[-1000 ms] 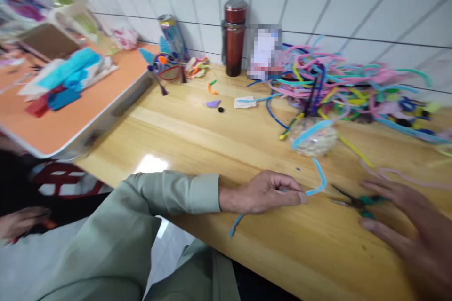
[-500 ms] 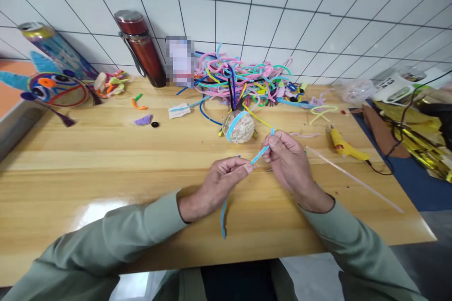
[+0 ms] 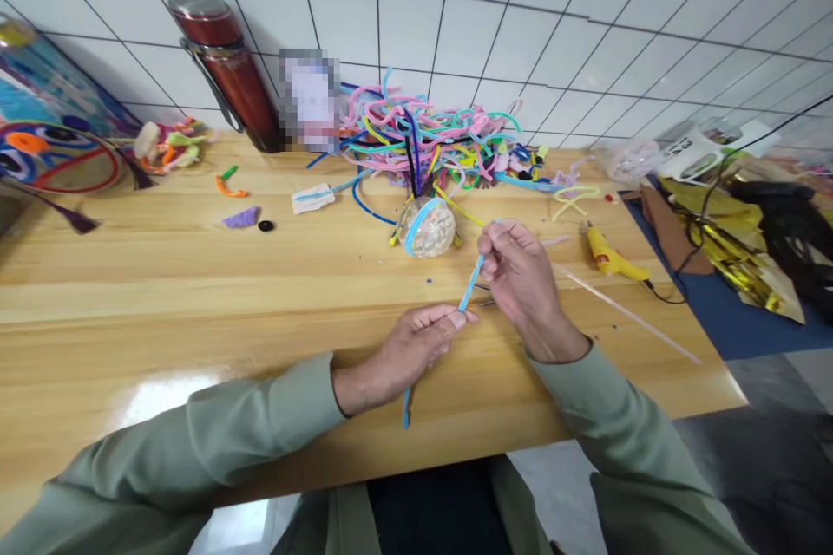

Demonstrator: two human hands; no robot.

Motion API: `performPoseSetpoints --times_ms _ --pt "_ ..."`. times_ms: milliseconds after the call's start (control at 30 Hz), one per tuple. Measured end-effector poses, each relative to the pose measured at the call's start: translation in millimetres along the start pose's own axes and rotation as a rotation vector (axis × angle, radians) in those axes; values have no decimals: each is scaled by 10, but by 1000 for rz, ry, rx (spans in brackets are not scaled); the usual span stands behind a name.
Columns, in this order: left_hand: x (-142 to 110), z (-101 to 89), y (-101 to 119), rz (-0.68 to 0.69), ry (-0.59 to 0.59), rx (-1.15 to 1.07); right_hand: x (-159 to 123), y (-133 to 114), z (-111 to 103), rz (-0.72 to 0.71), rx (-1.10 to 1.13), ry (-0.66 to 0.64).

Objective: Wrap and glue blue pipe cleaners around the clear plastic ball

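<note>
My left hand (image 3: 416, 342) and my right hand (image 3: 521, 273) both pinch one light blue pipe cleaner (image 3: 469, 284) above the wooden table (image 3: 195, 295). The left fingers grip its middle, and its loose end (image 3: 407, 408) hangs down past my wrist. The right fingers hold the upper end, so the stretch between the hands runs nearly straight. Just beyond my hands sits a clear ball (image 3: 428, 228) with a blue pipe cleaner wrapped over it.
A tangled pile of coloured pipe cleaners (image 3: 429, 139) lies by the tiled wall. A red flask (image 3: 227, 69) stands at the left of it. A yellow glue gun (image 3: 608, 258) and a long thin stick (image 3: 625, 312) lie to the right. Small scraps (image 3: 244, 217) dot the left.
My view swung right from the left side to face the table squarely. My right hand left the scissors and took the pipe cleaner's upper end, which now stands steeper between the hands.
</note>
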State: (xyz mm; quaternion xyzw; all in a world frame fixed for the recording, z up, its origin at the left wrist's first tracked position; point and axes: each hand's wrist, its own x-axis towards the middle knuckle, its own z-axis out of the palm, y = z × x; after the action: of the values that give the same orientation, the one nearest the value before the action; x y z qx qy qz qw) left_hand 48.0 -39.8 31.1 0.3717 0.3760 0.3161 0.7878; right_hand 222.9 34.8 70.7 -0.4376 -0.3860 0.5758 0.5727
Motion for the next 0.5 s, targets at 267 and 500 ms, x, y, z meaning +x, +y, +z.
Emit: performPoseSetpoints --times_ms 267,500 --pt "-20 35 -96 -44 -65 5 205 -181 -43 -172 12 153" --pt "0 50 -162 -71 -74 35 391 -98 16 -214 -85 117"
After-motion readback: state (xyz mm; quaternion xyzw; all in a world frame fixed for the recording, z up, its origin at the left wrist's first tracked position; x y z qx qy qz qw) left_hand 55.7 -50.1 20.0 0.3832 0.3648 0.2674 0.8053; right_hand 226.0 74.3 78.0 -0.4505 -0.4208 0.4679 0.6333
